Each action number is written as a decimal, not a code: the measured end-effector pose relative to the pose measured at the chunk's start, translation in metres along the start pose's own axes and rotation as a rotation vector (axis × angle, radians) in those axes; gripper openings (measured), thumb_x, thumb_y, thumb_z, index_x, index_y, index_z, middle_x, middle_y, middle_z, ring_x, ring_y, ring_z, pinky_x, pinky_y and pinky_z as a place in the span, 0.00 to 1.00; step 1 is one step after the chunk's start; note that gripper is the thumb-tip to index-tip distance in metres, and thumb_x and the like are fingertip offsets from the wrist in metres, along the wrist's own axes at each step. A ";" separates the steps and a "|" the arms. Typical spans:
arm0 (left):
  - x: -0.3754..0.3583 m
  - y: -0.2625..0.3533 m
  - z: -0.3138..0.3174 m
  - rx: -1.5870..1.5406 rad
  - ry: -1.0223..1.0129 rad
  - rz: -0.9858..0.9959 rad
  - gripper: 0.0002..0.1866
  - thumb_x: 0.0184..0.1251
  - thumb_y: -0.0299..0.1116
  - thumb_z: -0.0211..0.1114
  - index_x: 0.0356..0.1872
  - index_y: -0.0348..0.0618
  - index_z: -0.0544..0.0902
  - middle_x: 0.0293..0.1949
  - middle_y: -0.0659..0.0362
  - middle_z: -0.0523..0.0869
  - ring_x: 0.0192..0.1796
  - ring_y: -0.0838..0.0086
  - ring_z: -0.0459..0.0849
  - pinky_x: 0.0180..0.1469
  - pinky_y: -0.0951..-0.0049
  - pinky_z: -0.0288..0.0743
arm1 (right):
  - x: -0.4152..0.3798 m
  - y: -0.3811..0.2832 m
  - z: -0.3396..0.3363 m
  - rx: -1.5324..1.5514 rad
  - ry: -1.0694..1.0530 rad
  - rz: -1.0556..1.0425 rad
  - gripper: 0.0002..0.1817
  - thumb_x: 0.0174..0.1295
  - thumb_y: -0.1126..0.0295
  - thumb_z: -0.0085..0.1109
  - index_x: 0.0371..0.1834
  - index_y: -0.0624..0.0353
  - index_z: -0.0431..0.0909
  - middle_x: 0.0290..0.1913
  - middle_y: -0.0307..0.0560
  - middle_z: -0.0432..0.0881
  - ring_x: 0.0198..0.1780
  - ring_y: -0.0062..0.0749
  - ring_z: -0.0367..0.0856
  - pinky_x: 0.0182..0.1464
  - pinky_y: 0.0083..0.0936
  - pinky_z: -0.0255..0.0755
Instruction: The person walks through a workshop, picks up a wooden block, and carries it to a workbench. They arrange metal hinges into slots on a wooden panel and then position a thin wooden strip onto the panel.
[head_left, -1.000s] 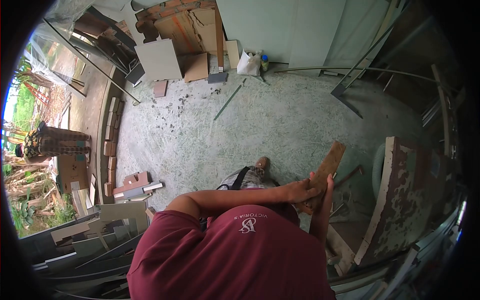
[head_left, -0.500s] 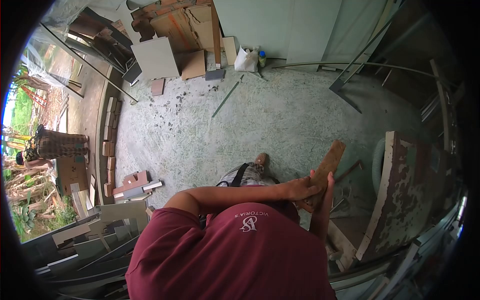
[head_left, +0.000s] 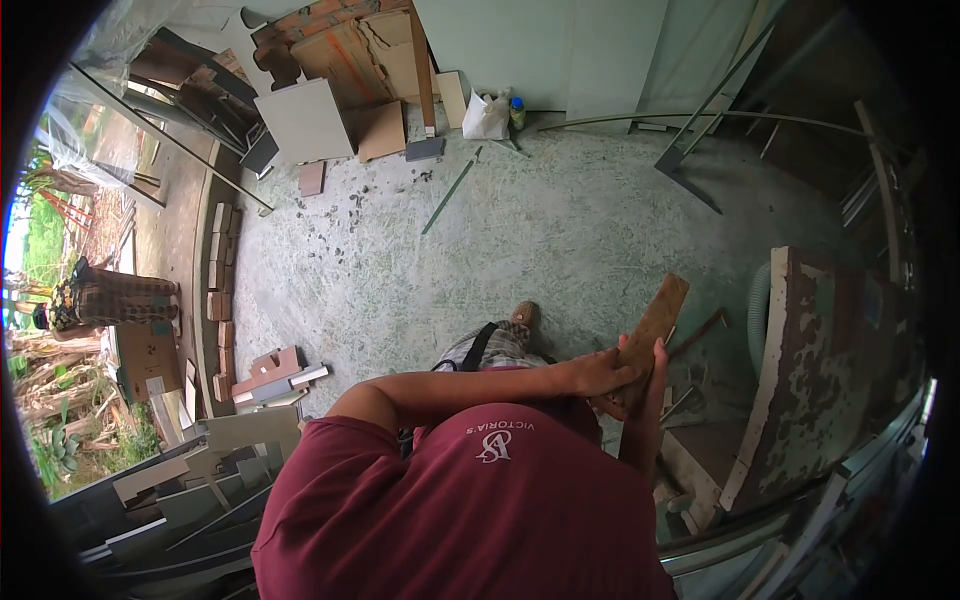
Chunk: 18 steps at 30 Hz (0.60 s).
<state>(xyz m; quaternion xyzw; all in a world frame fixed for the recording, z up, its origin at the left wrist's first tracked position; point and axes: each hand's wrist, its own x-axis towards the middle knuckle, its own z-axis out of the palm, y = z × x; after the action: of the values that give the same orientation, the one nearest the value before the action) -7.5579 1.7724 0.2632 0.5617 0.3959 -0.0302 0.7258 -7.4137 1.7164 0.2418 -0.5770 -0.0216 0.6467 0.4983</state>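
A short, worn brown wooden plank (head_left: pixel 655 312) slants up and away at my right side, in front of my maroon shirt. My left hand (head_left: pixel 598 374) reaches across my body, its fingers lying over the near part of the plank. Around the plank's right edge and underside is my right hand (head_left: pixel 655 375), with fingertips showing on both sides of the wood. The plank's near end is partly covered by my left hand.
A peeling board-like panel (head_left: pixel 800 370) stands to my right, a rusty bar (head_left: pixel 697 334) beside the plank. Offcuts (head_left: pixel 200 490) pile at lower left. Bricks (head_left: pixel 218 275) line the floor's left edge. A white bag (head_left: pixel 486 117) sits by the far wall. Another person (head_left: pixel 110 298) bends outside.
My view has shifted slightly. Both hands keep hold of the plank, which has barely moved.
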 end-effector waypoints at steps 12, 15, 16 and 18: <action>0.005 0.007 0.004 0.088 -0.060 0.035 0.41 0.69 0.61 0.47 0.59 0.23 0.66 0.55 0.37 0.76 0.59 0.50 0.76 0.61 0.62 0.67 | -0.001 -0.003 -0.009 0.070 -0.060 -0.048 0.43 0.62 0.39 0.50 0.66 0.68 0.58 0.57 0.56 0.68 0.59 0.41 0.71 0.60 0.34 0.67; 0.017 -0.008 0.010 0.000 -0.054 0.039 0.40 0.69 0.61 0.48 0.59 0.24 0.66 0.53 0.38 0.77 0.59 0.51 0.76 0.61 0.62 0.68 | 0.000 0.000 -0.015 0.118 -0.064 -0.049 0.43 0.62 0.40 0.51 0.66 0.69 0.57 0.57 0.56 0.68 0.59 0.41 0.71 0.60 0.34 0.67; 0.018 -0.010 0.011 0.019 -0.054 0.037 0.41 0.69 0.61 0.48 0.60 0.24 0.66 0.53 0.39 0.77 0.59 0.52 0.76 0.61 0.63 0.68 | 0.000 0.001 -0.018 0.138 -0.061 -0.045 0.43 0.62 0.40 0.51 0.66 0.69 0.57 0.57 0.56 0.68 0.58 0.41 0.71 0.60 0.34 0.67; 0.020 -0.009 0.015 0.047 -0.065 0.032 0.41 0.69 0.61 0.48 0.60 0.25 0.66 0.53 0.39 0.77 0.59 0.54 0.77 0.61 0.64 0.68 | 0.001 0.003 -0.024 0.154 -0.040 -0.050 0.43 0.62 0.39 0.51 0.66 0.67 0.58 0.56 0.55 0.69 0.57 0.40 0.72 0.59 0.33 0.68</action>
<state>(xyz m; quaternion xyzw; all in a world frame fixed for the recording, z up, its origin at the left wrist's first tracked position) -7.5403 1.7647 0.2451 0.5838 0.3621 -0.0461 0.7252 -7.3973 1.7022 0.2311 -0.5231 0.0039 0.6454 0.5566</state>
